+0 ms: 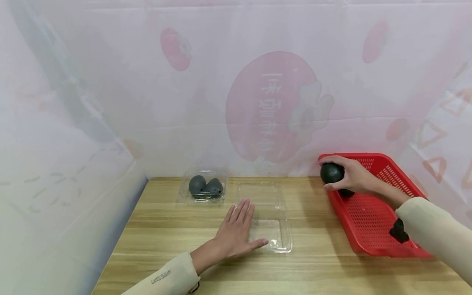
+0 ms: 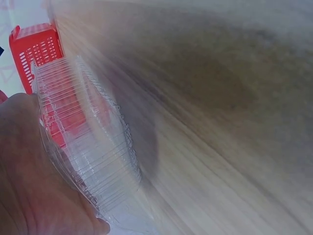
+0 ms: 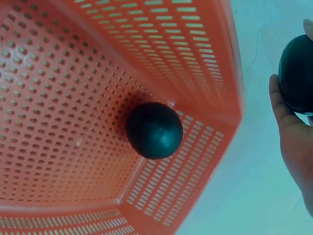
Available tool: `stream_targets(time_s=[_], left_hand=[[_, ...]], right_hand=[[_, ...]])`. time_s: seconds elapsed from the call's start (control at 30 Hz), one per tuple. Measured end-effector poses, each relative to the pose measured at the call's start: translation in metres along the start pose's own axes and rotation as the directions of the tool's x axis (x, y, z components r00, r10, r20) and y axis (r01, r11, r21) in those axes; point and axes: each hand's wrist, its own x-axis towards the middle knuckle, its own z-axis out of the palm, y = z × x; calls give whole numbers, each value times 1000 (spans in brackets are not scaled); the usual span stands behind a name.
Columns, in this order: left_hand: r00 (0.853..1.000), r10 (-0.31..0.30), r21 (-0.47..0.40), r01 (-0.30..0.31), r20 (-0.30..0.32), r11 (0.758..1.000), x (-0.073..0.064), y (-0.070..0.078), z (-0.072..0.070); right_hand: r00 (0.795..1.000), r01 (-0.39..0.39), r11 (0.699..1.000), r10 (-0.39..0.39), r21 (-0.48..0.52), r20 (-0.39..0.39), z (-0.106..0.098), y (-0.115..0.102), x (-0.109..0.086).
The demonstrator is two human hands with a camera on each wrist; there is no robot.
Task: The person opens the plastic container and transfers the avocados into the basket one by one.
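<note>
My right hand (image 1: 354,176) grips a dark green avocado (image 1: 332,173) above the far left corner of the red basket (image 1: 343,223), with fingers and thumb around its sides. Below it, a second avocado (image 3: 154,130) lies in a basket corner in the right wrist view. My left hand (image 1: 236,235), fingers straight, rests at the left edge of an open clear plastic clamshell box (image 1: 287,246). In the left wrist view the hand touches the box's ribbed wall (image 2: 105,152). No fruit shows inside that box.
At the back left stands another clear clamshell box (image 1: 203,198) with two dark avocados (image 1: 197,186) inside. A black object (image 1: 399,231) shows beside the right sleeve; its kind is unclear. Printed cloth (image 1: 206,123) hangs behind and beside the wooden table (image 1: 155,237).
</note>
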Motion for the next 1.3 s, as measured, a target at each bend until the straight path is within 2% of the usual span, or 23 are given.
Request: stream_targets(time_s=[0.33,0.57,0.8,1.3], left_hand=[[1000,10,10,-10,15,1000,-13,0,-6],[1000,27,24,-27,4,999,-24,-2,-7],[999,42,22,-42,-6,999,-35,-5,-8],[998,56,56,-57,20,997,-54,-6,-12]], right_hand=[[998,-55,998,55,7,3,-10,17,-4],[998,-60,998,60,-33,2,-15,29,-11],[994,-106,994,106,-40,0,-19,42,-15],[995,-104,989,104,-105,-9,-25,72,-26]])
